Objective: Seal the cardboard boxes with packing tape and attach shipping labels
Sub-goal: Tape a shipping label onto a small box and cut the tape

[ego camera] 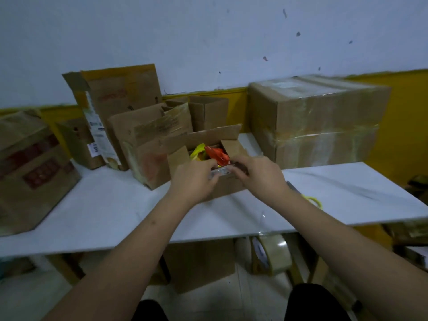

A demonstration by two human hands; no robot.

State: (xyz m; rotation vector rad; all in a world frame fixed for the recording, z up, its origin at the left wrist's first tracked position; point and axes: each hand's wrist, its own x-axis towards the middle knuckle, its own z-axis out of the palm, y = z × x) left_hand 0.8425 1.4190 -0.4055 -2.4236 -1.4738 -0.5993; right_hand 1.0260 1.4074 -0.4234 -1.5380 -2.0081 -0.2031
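A small open cardboard box stands in the middle of the white table, its flaps up, with yellow and orange packets inside. My left hand and my right hand both reach to its near edge and curl round the near flap, which bears a strip of tape or a label. A roll of clear packing tape hangs below the table's front edge on the right.
A large taped box sits at the back right. Several open and flattened boxes stand behind the small one, and another box at the left edge. A yellow object lies by my right forearm. More boxes stand under the table.
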